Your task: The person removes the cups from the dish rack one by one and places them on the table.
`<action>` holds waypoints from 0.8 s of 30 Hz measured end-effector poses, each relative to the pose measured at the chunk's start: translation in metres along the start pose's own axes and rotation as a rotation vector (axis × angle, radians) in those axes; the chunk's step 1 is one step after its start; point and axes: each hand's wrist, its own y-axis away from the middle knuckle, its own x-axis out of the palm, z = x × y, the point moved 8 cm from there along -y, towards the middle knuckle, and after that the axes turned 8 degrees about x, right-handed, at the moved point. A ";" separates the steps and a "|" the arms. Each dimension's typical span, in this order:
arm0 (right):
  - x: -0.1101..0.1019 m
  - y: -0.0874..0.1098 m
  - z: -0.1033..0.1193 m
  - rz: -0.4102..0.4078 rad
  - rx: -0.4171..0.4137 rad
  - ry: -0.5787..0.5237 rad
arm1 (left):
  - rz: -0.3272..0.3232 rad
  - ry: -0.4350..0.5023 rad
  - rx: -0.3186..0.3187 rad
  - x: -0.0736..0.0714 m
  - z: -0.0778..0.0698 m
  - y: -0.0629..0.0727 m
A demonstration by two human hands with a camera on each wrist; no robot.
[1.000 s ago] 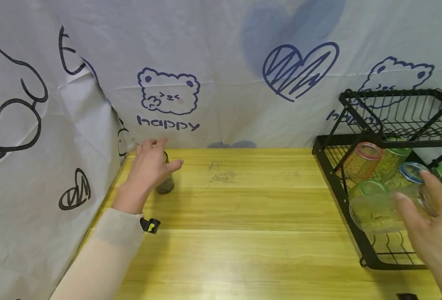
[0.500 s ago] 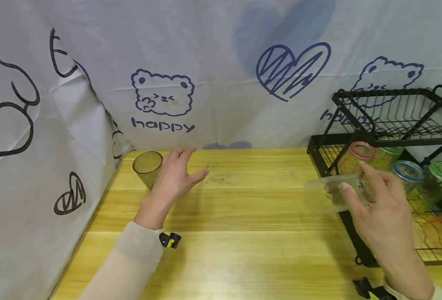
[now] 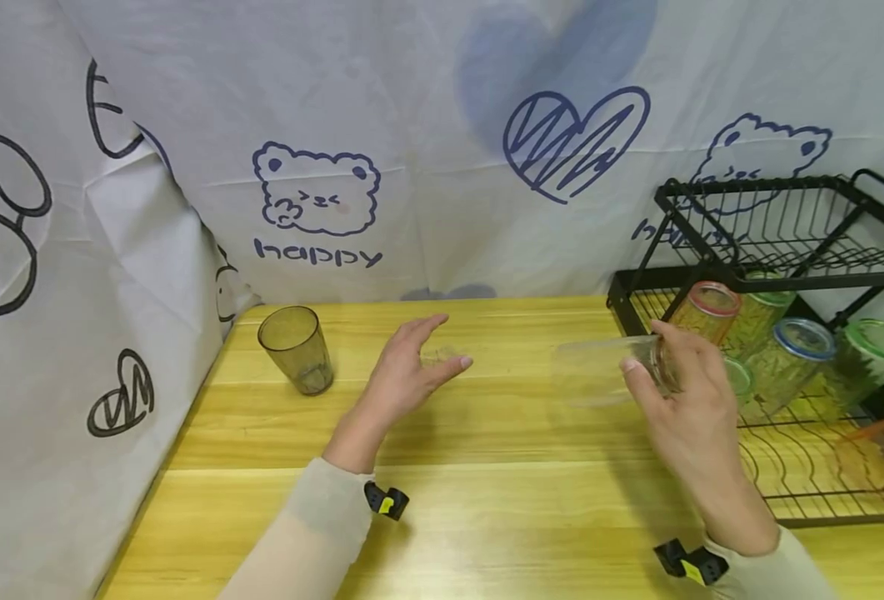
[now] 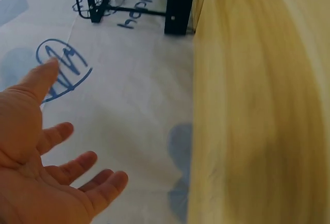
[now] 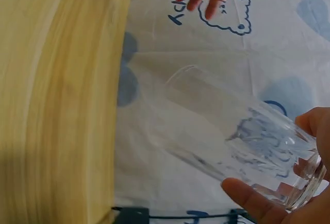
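Observation:
My right hand (image 3: 685,392) grips a clear drinking glass (image 3: 599,371) near its thick base, holding it on its side above the table. In the right wrist view the mouth of the glass (image 5: 227,126) points away from the palm, towards the other hand. My left hand (image 3: 404,375) hovers over the middle of the table with fingers spread and nothing in them; the left wrist view shows its palm (image 4: 31,157) bare. A brown tinted glass (image 3: 296,350) stands upright at the back left of the table, left of that hand.
At the right stands a black two-tier wire rack (image 3: 726,271). Its lower tier holds several glasses with coloured rims, among them a red-rimmed glass (image 3: 711,308) and a blue-rimmed glass (image 3: 801,350). Behind the wooden table (image 3: 501,500) hangs a printed white cloth (image 3: 442,208).
The right hand has carried the clear glass leftwards from over the rack to over the table. The left hand has moved right, away from the brown glass, which now stands fully in view.

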 end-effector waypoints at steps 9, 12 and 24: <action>0.020 -0.001 0.003 0.005 0.005 -0.069 | 0.037 0.315 -0.004 0.038 0.002 0.000; 0.025 0.000 0.004 0.013 0.011 -0.077 | 0.043 0.376 -0.002 0.045 0.001 0.000; 0.044 0.002 0.004 0.121 0.153 -0.213 | 0.037 0.483 0.018 0.054 -0.004 -0.002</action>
